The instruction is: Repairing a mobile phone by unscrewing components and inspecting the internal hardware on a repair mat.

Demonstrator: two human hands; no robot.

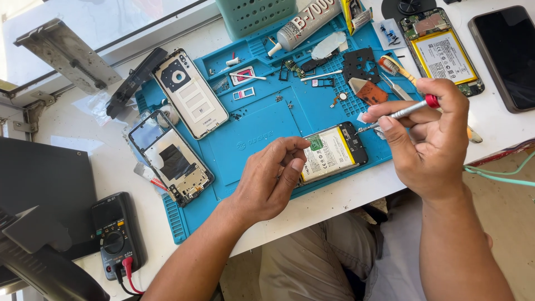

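Observation:
An opened phone (334, 151) with a white battery lies at the near edge of the blue work mat (256, 128). My left hand (273, 175) presses on its left end, fingers curled over it. My right hand (429, 134) holds a thin screwdriver (398, 114) with a red cap, its tip touching the phone's upper right corner.
On the mat lie a white back cover (191, 92), a phone frame (170, 156), a glue tube (306, 23), tweezers, a brush and small parts. A second opened phone (443, 50) and a dark phone (510, 53) lie at the right. A multimeter (117, 234) sits near left.

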